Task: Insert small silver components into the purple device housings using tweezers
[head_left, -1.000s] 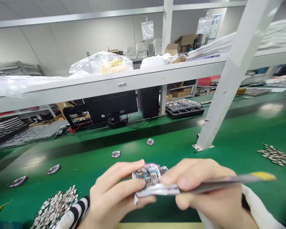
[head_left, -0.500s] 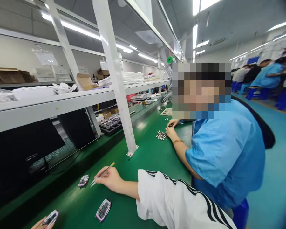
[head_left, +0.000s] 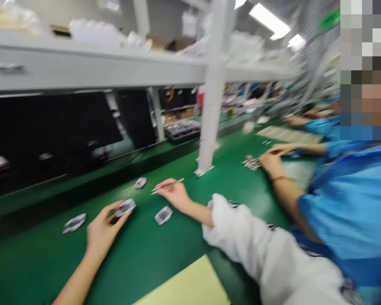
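The person's left hand (head_left: 105, 231) is reaching low over the green tabletop (head_left: 165, 262) and grasping a small flat circuit board (head_left: 125, 207) with its fingertips, though motion blur is softening the details of the grip. The right hand (head_left: 175, 195) is clenching slim metal tweezers (head_left: 169, 185), with their tips pointing left, just beside a second board (head_left: 140, 182). A third board (head_left: 164, 215) is lying just below the right hand, between the two hands, while a fourth (head_left: 74, 223) is lying to the left of the left hand, a little apart from it. A white striped sleeve (head_left: 241, 228) is covering the right forearm.

Beyond the right hand, a co-worker in a blue smock (head_left: 343, 212) is leaning over the tabletop, one hand (head_left: 271, 161) resting just beside a small pile of parts (head_left: 250, 163). A white post (head_left: 212, 106) is rising from the tabletop beyond the right hand, crossing a long pale shelf (head_left: 82, 63). A pale yellow sheet (head_left: 184, 284) is lying below and to the right of the left hand.
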The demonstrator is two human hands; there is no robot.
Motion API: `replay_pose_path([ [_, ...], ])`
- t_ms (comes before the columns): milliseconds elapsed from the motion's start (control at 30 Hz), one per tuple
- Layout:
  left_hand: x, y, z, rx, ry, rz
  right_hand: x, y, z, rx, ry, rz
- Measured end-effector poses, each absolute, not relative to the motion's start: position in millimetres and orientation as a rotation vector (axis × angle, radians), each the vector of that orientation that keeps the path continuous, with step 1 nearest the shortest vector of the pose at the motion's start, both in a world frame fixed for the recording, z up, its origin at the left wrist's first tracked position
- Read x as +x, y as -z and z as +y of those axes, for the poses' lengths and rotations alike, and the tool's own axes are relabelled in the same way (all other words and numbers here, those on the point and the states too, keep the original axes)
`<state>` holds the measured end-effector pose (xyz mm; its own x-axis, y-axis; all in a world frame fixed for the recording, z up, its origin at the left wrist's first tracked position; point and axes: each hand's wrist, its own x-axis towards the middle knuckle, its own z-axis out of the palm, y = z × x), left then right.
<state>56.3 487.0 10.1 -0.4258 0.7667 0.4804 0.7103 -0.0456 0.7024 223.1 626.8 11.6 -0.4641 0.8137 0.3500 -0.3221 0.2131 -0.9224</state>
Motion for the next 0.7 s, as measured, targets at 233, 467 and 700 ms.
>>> replay_pose_path([
  [233, 75, -3, 486, 1.751, -1.4, 1.87, 225, -3, 598, -0.237, -1.459, -1.661],
  [467, 73, -3, 484, 1.822, -1.441, 1.81, 226, -3, 593, -0.123, -1.19, -1.853],
  [700, 73, 1, 482, 1.994, -1.54, 1.763, 226, 1, 593, -0.076, -1.191, -1.883],
])
